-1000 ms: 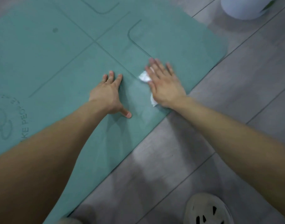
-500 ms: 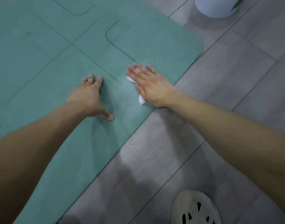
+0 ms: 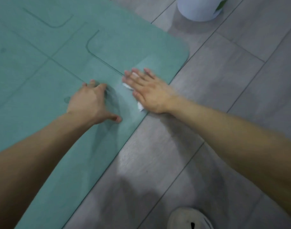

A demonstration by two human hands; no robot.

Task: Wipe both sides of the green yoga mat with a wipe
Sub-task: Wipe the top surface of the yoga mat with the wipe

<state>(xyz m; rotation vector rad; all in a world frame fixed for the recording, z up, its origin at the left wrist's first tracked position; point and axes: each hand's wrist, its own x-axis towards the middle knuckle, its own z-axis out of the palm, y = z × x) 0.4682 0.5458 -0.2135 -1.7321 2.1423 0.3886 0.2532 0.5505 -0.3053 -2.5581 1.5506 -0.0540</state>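
- the green yoga mat (image 3: 125, 43) is lying flat on the grey floor (image 3: 224, 80), printed lines facing up.
- it is looking soft and bendy, not heavy, and a bit grippy (my guess from how flat it is lying). to flip it, the best place to hold is probably the long edge or the round corner near the right hand.
- its long way is running from the bottom left of the view up to the round corner at the top right. the short end is sitting near the white round tub (image 3: 197, 9).
- the wipe (image 3: 140, 107) is small, white and floppy, and only bits are peeking out.
- the right hand (image 3: 149, 93) is pressing the wipe onto the mat near the long edge, fingers straight and flat, not curling round it.
- the left hand (image 3: 88, 103) is resting on the mat just beside it, fingers spread, thumb out, holding nothing.
- a pale shoe (image 3: 187, 219) is showing on the floor at the bottom.
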